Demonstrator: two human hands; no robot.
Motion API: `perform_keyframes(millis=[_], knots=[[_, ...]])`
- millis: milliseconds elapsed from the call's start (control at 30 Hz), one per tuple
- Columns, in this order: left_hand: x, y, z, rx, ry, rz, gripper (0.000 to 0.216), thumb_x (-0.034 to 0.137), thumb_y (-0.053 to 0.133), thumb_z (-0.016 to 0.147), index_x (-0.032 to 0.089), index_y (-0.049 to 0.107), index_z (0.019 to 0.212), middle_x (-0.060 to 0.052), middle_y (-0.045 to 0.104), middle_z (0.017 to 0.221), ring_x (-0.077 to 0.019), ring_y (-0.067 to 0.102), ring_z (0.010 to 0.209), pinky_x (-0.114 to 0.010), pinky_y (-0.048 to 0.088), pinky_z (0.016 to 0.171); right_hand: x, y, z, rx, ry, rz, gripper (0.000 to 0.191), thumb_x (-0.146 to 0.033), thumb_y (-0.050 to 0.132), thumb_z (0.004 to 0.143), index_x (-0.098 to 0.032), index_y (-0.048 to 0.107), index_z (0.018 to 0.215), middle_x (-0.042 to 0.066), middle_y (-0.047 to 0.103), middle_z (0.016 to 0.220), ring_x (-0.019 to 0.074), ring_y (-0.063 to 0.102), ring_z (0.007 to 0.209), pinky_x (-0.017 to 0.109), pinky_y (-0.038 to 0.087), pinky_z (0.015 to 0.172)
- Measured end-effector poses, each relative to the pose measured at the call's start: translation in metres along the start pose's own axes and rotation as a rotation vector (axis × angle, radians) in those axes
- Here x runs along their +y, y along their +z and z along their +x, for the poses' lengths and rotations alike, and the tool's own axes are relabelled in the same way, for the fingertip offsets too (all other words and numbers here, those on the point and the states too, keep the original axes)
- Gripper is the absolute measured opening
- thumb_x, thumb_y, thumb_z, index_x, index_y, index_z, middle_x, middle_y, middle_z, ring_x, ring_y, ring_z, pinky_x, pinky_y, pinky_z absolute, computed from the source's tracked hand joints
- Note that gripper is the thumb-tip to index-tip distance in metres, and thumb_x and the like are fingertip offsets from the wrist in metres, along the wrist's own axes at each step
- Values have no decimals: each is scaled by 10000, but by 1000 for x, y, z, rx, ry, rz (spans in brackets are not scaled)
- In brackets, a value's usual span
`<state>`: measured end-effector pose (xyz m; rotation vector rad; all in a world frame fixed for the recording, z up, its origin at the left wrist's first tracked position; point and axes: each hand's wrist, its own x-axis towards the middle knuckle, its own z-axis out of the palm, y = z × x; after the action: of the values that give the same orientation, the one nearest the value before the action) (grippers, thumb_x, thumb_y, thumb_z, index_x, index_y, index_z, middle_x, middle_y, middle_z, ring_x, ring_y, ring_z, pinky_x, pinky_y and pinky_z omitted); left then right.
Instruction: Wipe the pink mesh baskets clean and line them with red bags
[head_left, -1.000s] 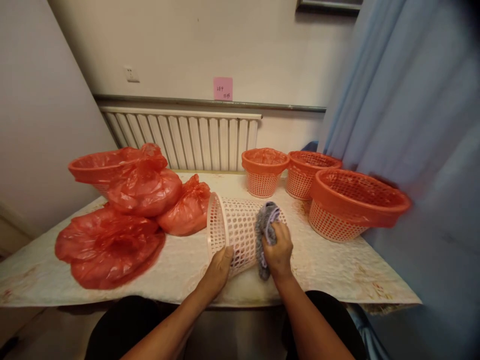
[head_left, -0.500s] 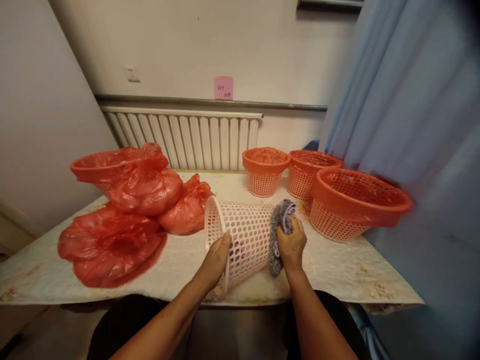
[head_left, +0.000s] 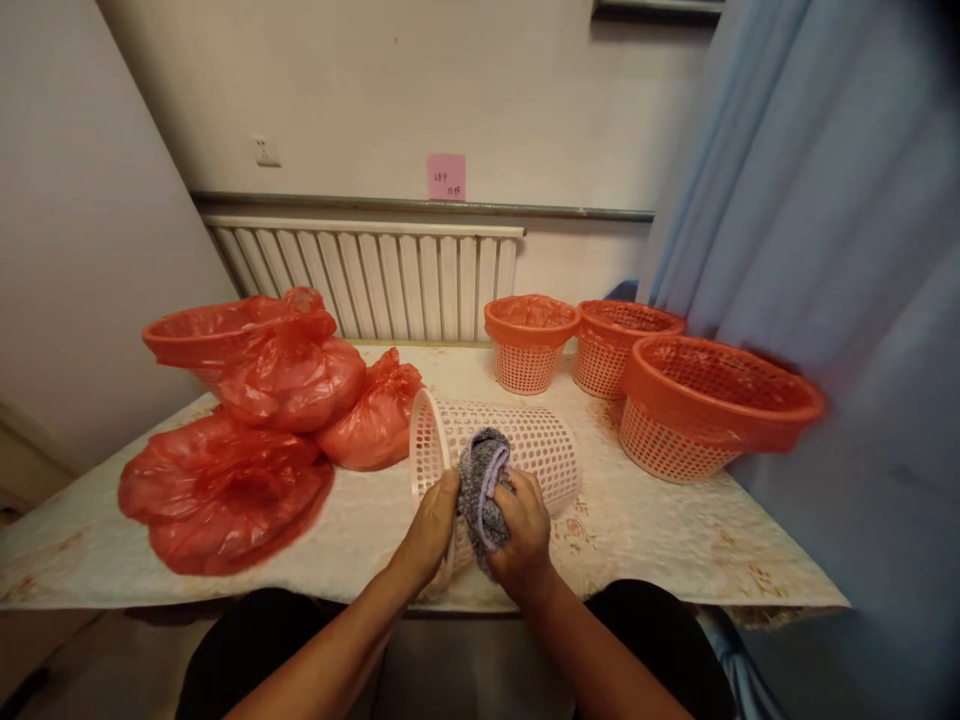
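A pale pink perforated plastic wastebasket (head_left: 536,440) lies on its side on the table, its mouth turned to the left. My left hand (head_left: 431,520) grips the basket's rim, thumb on the outside. In my right hand (head_left: 521,530) is a bunched grey cloth (head_left: 484,490) with a light purple edge, pressed against the basket's side close to the rim. The cloth and hand hide part of the holes there.
Red bags, one flat (head_left: 232,500) and two bulging ones (head_left: 296,375) (head_left: 375,415), lie at left by a red-lined basket (head_left: 195,335). Three red-lined baskets (head_left: 525,365) (head_left: 604,365) (head_left: 675,440) stand at right, near a blue curtain (head_left: 810,200). The tablecloth's front edge (head_left: 772,600) is close.
My right hand has slid the cloth leftwards along the basket, from its base end to near the rim. My left hand keeps its hold on the rim.
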<state>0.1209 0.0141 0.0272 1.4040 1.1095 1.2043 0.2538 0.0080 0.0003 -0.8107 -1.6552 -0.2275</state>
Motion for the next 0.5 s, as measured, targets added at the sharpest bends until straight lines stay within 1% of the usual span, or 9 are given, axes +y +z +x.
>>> perform_keyframes(millis=[100,167,267,333,400,500], knots=[[-16,2,-6,-56,37,17,658,659,355,893,107,685,1029,-101,720,1071,-271,610,1056,-385,422,1021,6,0,0,-11,29,-3,323,-209,572,824,-202,566,1147,123,558,1097,251,536,993,433,499,834],[-23,3,-9,-88,37,27,644,654,364,893,106,680,1020,-109,715,1078,-276,602,1079,-392,403,1043,12,0,-1,-25,48,-22,316,-214,573,830,-192,569,1145,131,556,1109,256,529,1001,436,493,842],[-26,2,-10,-79,5,36,636,650,359,897,107,668,1013,-118,712,1072,-277,620,1042,-402,417,1028,31,-2,-1,-33,104,-89,313,-236,569,840,-187,574,1149,135,561,1136,262,519,1035,444,477,882],[-25,0,-8,-42,-22,42,649,661,351,893,103,668,996,-127,715,1048,-286,628,1019,-414,433,1007,50,-5,0,-20,184,-145,306,-243,559,839,-180,585,1138,127,580,1113,261,518,1047,440,464,912],[-22,-1,-6,-15,-37,33,655,664,349,892,101,668,993,-134,717,1044,-293,624,1029,-422,438,998,72,-10,3,11,295,-204,312,-237,548,823,-161,596,1121,127,596,1091,261,520,1055,432,446,940],[-18,-3,-5,-17,-45,-22,645,656,347,899,109,665,1022,-131,717,1064,-290,627,1034,-416,447,985,102,-22,8,75,488,-306,329,-243,538,785,-140,614,1088,129,613,1055,263,537,1017,409,439,926]])
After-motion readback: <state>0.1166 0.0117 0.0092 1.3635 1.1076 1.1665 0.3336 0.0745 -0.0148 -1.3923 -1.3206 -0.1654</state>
